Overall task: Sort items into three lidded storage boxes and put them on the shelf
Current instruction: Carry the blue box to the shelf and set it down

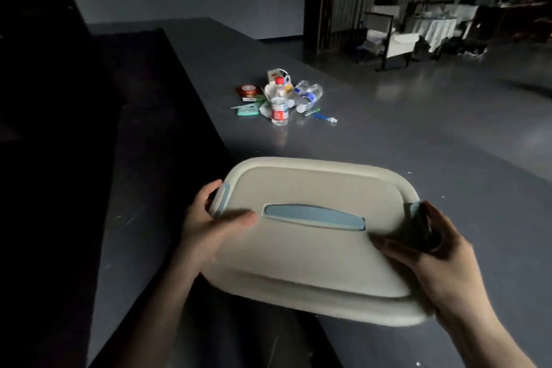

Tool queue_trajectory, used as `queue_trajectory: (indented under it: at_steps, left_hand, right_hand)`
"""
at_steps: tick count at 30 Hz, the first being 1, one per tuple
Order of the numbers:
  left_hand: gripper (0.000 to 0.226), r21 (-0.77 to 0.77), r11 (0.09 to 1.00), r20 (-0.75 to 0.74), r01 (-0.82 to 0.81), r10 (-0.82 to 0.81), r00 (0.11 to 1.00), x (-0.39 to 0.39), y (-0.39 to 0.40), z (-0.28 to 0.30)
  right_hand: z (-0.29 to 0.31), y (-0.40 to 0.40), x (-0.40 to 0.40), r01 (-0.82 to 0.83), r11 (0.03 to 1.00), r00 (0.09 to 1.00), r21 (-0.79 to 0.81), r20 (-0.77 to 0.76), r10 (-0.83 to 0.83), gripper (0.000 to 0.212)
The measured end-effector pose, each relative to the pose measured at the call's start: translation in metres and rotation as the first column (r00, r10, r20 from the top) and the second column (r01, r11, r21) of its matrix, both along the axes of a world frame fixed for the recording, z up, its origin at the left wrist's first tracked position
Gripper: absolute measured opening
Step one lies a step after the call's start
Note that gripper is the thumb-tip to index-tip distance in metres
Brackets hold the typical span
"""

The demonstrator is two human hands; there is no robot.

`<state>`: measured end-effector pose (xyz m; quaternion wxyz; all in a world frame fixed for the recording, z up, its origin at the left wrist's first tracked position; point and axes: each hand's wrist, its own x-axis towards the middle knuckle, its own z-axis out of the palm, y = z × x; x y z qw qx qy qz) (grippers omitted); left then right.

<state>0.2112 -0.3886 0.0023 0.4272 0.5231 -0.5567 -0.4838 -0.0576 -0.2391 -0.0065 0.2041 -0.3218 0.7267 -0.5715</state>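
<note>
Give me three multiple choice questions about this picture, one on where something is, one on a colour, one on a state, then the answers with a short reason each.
1. Where is the pile of items compared with the box?
A. Beyond it, farther along the floor
B. On its lid
C. Under it

2. What colour is the lid handle?
A. Red
B. Light blue
C. Black

3. How is the box held?
A. By the left hand alone
B. Not held at all
C. By both hands at its ends

Answers:
1 A, the bottles and small things lie farther off on the grey floor.
2 B, the handle is pale blue.
3 C, the left hand and right hand grip opposite ends.
</note>
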Motion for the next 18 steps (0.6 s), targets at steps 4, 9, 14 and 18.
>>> queue_trajectory:
  at_steps: [4, 9, 14, 18]
  left_hand:
    - [0.095, -0.017, 0.974, 0.028, -0.226, 0.226, 0.974, 0.087, -0.023, -0.002]
    - [0.089, -0.055, 0.934, 0.053, -0.353, 0.356, 0.933, 0.177, -0.053, -0.005]
    - [0.077, -0.050, 0.910, 0.013, -0.411, 0.412, 0.911, 0.230, -0.079, -0.011]
    - [0.073, -0.034, 0.894, 0.018, -0.447, 0.447, 0.894, 0.258, -0.099, -0.021]
  right_hand:
    - [-0.006, -0.073, 0.063, -0.174, 0.984, 0.985, 0.024, 0.020, 0.174, 0.111]
    - [-0.020, -0.151, 0.146, -0.318, 0.948, 0.947, 0.003, 0.047, 0.317, 0.104]
    - [-0.028, -0.207, 0.202, -0.395, 0.918, 0.918, 0.021, 0.023, 0.395, 0.090]
    - [-0.033, -0.241, 0.228, -0.429, 0.903, 0.903, 0.024, 0.001, 0.429, 0.090]
